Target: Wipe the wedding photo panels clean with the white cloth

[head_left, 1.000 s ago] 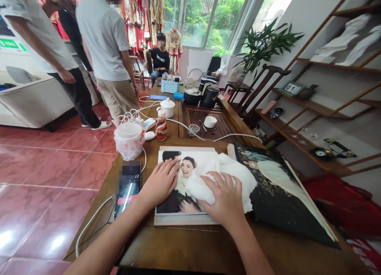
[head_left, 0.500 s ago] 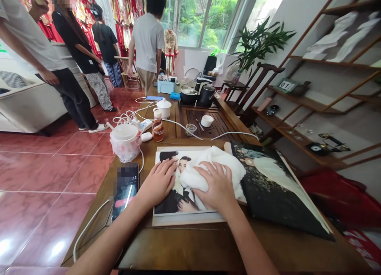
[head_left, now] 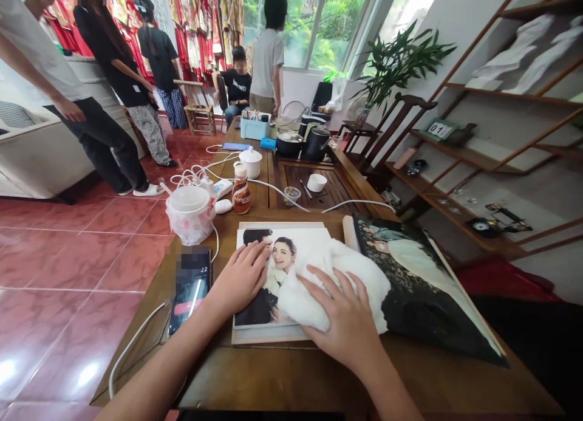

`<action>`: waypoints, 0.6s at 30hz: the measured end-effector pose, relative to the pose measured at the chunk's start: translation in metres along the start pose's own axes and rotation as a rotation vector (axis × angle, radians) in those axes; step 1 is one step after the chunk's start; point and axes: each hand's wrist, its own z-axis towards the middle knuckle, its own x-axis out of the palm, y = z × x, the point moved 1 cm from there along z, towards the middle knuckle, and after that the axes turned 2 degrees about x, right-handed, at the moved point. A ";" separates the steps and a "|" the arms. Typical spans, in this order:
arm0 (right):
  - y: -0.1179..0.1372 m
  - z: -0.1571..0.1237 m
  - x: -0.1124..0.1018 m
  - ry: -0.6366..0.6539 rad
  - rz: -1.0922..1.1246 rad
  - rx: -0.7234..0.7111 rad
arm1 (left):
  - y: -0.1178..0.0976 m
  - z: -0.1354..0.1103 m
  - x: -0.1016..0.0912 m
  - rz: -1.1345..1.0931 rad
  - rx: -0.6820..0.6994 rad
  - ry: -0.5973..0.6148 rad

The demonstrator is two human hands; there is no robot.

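A framed wedding photo (head_left: pixel 291 251) lies flat on the wooden table (head_left: pixel 282 378) in front of me. My left hand (head_left: pixel 241 278) rests flat on its left side, fingers stretched out, holding nothing. My right hand (head_left: pixel 348 321) presses down with spread fingers on a white fluffy cloth (head_left: pixel 337 281) that covers the photo's right and lower part. A larger dark photo panel (head_left: pixel 423 287) lies to the right, partly under the cloth's edge.
A phone (head_left: pixel 191 287) with a white cable lies left of the frame. Behind are a bagged white cup (head_left: pixel 191 211), a brown bottle (head_left: pixel 241 193), a teapot (head_left: pixel 250 163), kettles (head_left: pixel 303 144) and a tea tray. Several people stand at the back left. Shelves line the right wall.
My right hand slid the cloth up and left across the photo, then back down and right toward me. The left hand stayed in place. A person in grey walked away to the window.
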 end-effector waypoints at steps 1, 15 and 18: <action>0.000 0.007 0.001 0.000 -0.004 0.005 | 0.000 -0.001 0.000 0.001 0.001 -0.002; 0.008 0.009 0.005 -0.017 0.003 0.023 | 0.000 -0.004 0.000 -0.005 -0.008 -0.032; 0.008 -0.009 0.001 -0.017 0.009 0.019 | 0.000 -0.001 0.000 -0.004 -0.006 -0.028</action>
